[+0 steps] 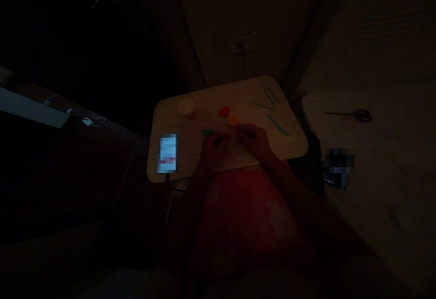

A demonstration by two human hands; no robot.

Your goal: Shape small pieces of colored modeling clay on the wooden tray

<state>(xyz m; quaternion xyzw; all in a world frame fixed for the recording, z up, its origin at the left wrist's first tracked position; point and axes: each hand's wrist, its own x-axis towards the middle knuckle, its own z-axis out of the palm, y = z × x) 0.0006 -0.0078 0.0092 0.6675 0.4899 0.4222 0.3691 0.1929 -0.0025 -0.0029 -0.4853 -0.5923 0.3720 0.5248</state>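
Note:
The room is very dark, so the fingers show only faintly. My left hand [211, 148] is near the front of the small wooden table [190, 153], its fingers curled and drawn together. Just beyond it lies a green lump [207, 132] that looks like modelling clay. My right hand [254, 140] faces it from the right, fingers bent and close together. What either hand holds, if anything, I cannot make out. Past the right fingertips sit an orange lump [233, 120] and a red lump [224, 111]. A bit of pinkish red shows behind the right knuckles.
A lidded tub [186, 107] stands at the back left of the table. At the left front lies a lit phone [168, 153] with a cable. Several teal modelling tools [278, 125] lie at the right. Scissors [354, 114] rest on the pale surface beyond the right edge.

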